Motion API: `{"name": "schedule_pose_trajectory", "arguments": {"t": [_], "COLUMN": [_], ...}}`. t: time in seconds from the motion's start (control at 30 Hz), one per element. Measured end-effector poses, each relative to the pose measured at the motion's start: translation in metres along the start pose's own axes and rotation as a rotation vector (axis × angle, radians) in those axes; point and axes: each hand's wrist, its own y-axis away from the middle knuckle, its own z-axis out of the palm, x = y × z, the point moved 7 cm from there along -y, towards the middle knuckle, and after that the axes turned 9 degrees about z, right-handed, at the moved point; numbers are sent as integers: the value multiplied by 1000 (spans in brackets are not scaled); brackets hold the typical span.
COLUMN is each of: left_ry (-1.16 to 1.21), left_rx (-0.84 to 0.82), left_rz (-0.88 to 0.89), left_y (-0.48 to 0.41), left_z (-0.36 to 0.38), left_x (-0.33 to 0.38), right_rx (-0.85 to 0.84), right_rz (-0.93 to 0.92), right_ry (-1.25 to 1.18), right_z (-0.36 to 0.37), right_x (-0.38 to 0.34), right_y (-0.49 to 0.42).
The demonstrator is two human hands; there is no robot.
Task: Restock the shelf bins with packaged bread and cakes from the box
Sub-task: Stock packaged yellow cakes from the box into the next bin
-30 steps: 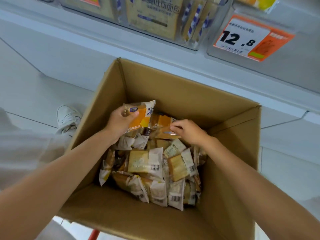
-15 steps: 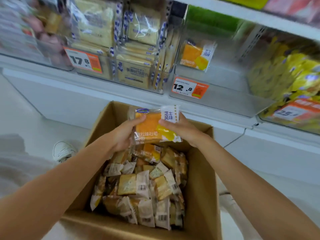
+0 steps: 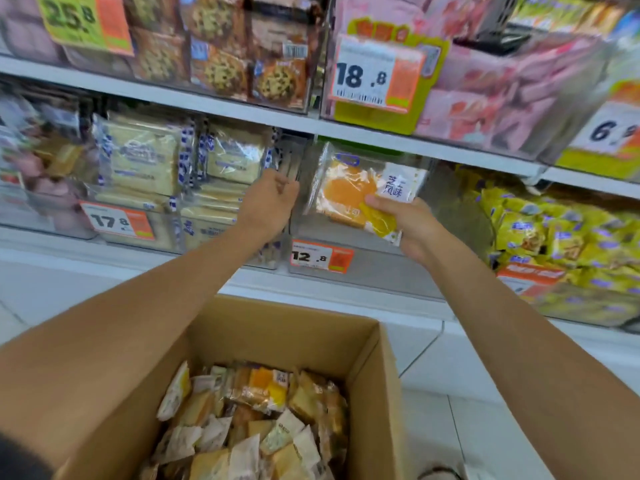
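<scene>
My right hand [image 3: 410, 225] grips an orange and white packaged bread [image 3: 349, 194] by its lower right corner and holds it at the mouth of a clear shelf bin [image 3: 367, 261] that carries a 12.8 price tag. My left hand [image 3: 272, 200] is raised beside the left wall of that bin, fingers loosely curled, holding nothing. Below, the cardboard box [image 3: 284, 327] stands open with several small wrapped breads and cakes [image 3: 256, 420] piled inside.
Left of the bin is a bin of pale toast packs [image 3: 149, 161] with a 17.8 tag. Yellow snack bags [image 3: 561, 237] fill the bin to the right. The shelf above holds cookie packs [image 3: 221, 64] and pink packs [image 3: 502, 81]. White floor tiles surround the box.
Both hands rose from the box to the shelf. My left hand let go of the orange package, which my right hand alone now holds at the 12.8 bin.
</scene>
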Motion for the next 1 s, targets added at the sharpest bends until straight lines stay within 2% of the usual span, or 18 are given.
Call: {"name": "schedule_pose_trajectory", "arguments": {"t": [0.13,0.3,0.4,0.5,0.57,0.63,0.77,0.87,0.97,1.0], "left_ry": [-127,-130,-101,-92,-82,-73,-80,-76,-63,-63], "left_rx": [-63,-151,-141,-139,-131,-123,-123,-112,-110,-108], "left_rz": [126,348,366,381,382,384,392,395,397,397], "left_y": [-30,-32,-31,-31,-30,-30,-30,-30,-31,-31], "left_z": [18,29,30,31,31,30,31,30,31,31], "left_x": [-14,-17,-20,-20,-21,-22,-23,-24,-25,-26], "right_rx": [44,-67,47,-17,36,149,208,292,189,155], "right_rz": [-61,-20,34,116,151,100,-36,-287,-462,-481], "right_ry": [167,525,387,367,391,417,515,792,1367,1453], "right_z": [-7,6,0,13,11,3,6,13,39,43], "right_x": [-7,37,48,54,56,52,40,20,22,25], "right_y": [-59,-128,-159,-167,-165,-165,-156,-138,-131,-134]}}
